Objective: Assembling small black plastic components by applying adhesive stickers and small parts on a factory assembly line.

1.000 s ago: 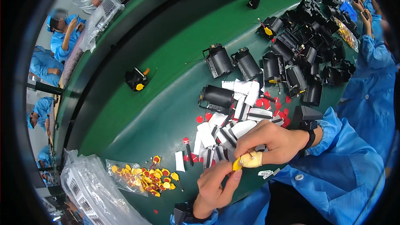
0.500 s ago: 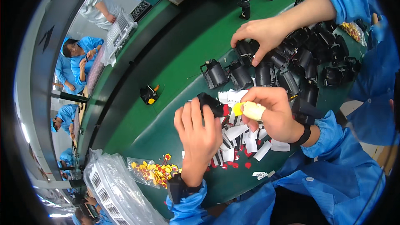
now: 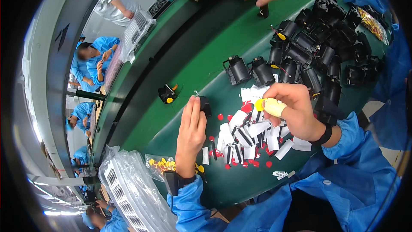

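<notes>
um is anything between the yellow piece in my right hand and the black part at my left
Nothing upright is visible between the yellow piece in your right hand and the black part at your left hand; only red discs and white strips lie on the table below.

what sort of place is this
Probably a factory assembly line: a long green conveyor-like surface, a pile of similar black housings, and several people in blue coats working nearby.

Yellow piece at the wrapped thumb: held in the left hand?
No, the right hand pinches the yellow piece; the left hand is at a black part.
</notes>
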Available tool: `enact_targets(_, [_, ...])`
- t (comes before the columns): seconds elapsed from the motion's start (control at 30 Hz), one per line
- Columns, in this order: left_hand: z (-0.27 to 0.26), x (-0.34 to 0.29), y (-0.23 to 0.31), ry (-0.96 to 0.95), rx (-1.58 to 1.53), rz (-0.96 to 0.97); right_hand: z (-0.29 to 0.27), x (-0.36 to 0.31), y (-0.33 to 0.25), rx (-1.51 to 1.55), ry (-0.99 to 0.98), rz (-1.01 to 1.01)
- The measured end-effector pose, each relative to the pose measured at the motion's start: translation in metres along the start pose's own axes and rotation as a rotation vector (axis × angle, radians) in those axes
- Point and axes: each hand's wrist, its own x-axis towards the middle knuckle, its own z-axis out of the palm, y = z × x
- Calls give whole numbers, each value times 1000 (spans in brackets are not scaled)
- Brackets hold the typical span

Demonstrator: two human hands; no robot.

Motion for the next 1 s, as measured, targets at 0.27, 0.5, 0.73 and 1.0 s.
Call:
enact_targets(0.27, [-16, -41, 4, 162, -447, -354, 2, -1, 4, -5, -82, 65])
enact_targets(0.5, [-60, -2, 54, 310, -524, -424, 0, 2, 11, 545, -251, 408])
enact_targets(0.73, [-58, 48, 124, 166, -958, -549, 3, -5, 15, 602, -310, 500])
enact_targets(1.0, [-47, 33, 136, 272, -990, -601, 8, -11, 9, 412, -350, 394])
